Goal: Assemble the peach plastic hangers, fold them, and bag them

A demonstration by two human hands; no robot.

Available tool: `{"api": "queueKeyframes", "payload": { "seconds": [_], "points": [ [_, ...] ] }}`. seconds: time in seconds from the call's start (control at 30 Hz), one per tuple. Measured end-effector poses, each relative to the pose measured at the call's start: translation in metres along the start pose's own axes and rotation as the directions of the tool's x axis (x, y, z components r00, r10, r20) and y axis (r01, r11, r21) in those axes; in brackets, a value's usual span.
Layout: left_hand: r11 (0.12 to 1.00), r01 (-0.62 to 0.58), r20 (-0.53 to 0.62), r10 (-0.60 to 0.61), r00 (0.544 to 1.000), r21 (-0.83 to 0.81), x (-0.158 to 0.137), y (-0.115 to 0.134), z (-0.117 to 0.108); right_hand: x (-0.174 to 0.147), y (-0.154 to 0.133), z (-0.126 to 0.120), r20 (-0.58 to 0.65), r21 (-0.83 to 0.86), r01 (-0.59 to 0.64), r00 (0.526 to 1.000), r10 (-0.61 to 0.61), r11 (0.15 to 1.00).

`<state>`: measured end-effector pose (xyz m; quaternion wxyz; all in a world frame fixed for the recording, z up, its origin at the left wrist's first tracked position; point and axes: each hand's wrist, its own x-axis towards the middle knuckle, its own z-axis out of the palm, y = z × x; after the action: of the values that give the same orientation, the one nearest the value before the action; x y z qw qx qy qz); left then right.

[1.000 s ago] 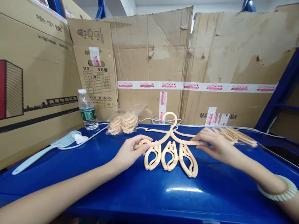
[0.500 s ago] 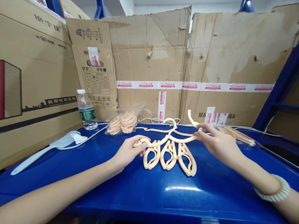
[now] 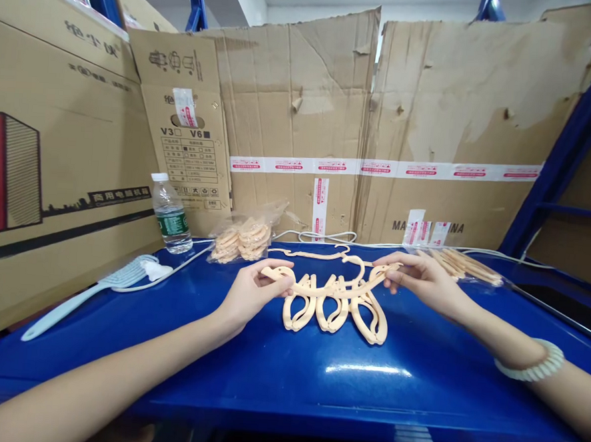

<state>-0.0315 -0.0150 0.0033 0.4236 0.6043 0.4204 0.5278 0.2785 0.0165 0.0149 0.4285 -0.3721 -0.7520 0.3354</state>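
Note:
A cream folding clothes hanger is held level above the table by both ends. My left hand pinches its left end between thumb and fingers. Around the right end, my right hand is closed, with the fingertips on the curled tip. The hanger's hook stands up near its middle, turned to the right. Below and partly behind it lie three folded hangers side by side: a left one, a middle one and a right one. Farther back lies an unfolded hanger, partly hidden.
On the blue table stand a water bottle and a bag of folded hangers. A pale blue brush lies at left. More bagged hangers and a dark flat object are at right. Cardboard walls the back.
The hanger's right arm has swung down from its raised position, and my right hand has shifted its grip to that end. The hook has tipped rightward and lower. My left hand keeps its hold.

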Motion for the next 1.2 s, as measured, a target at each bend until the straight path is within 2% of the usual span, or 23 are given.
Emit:
{"api": "queueKeyframes", "payload": {
  "seconds": [0.17,0.23,0.4,0.57,0.7,0.87,0.93,1.07,1.2],
  "points": [
    [1.0,-0.015,0.085,0.015,0.996,0.002,-0.008,0.005,0.008,-0.006,-0.002,0.022,0.041,0.356,-0.056,0.998,0.044,0.933],
    [1.0,-0.02,0.117,0.019,0.993,0.003,-0.01,0.005,0.009,-0.008,-0.003,0.031,0.085,0.41,-0.045,0.996,0.011,0.911],
    [1.0,-0.01,0.151,0.013,0.989,-0.02,-0.011,0.003,0.012,-0.014,-0.01,0.042,0.273,0.338,-0.021,0.959,-0.077,0.941],
    [0.997,-0.012,0.149,0.024,0.988,-0.077,-0.012,0.003,0.013,-0.02,-0.018,0.043,0.414,0.193,-0.009,0.907,-0.073,0.981],
    [0.993,-0.056,0.202,0.076,0.977,-0.101,-0.014,0.003,0.013,-0.021,-0.022,0.041,0.411,0.093,0.048,0.908,-0.083,0.994],
    [0.976,-0.21,0.327,0.219,0.919,-0.064,-0.018,0.003,0.013,-0.022,-0.023,0.042,0.386,0.124,0.04,0.918,-0.085,0.991],
    [0.971,-0.237,0.376,0.236,0.896,-0.043,-0.02,0.003,0.013,-0.023,-0.023,0.044,0.393,0.149,0.012,0.917,-0.071,0.989],
    [0.978,-0.205,0.455,0.198,0.868,-0.035,-0.022,0.003,0.013,-0.025,-0.023,0.046,0.437,0.166,-0.03,0.899,-0.046,0.986],
    [0.985,-0.161,0.412,0.174,0.895,-0.067,-0.02,0.002,0.014,-0.026,-0.024,0.046,0.425,0.221,-0.021,0.902,-0.077,0.975]
  ]
}}
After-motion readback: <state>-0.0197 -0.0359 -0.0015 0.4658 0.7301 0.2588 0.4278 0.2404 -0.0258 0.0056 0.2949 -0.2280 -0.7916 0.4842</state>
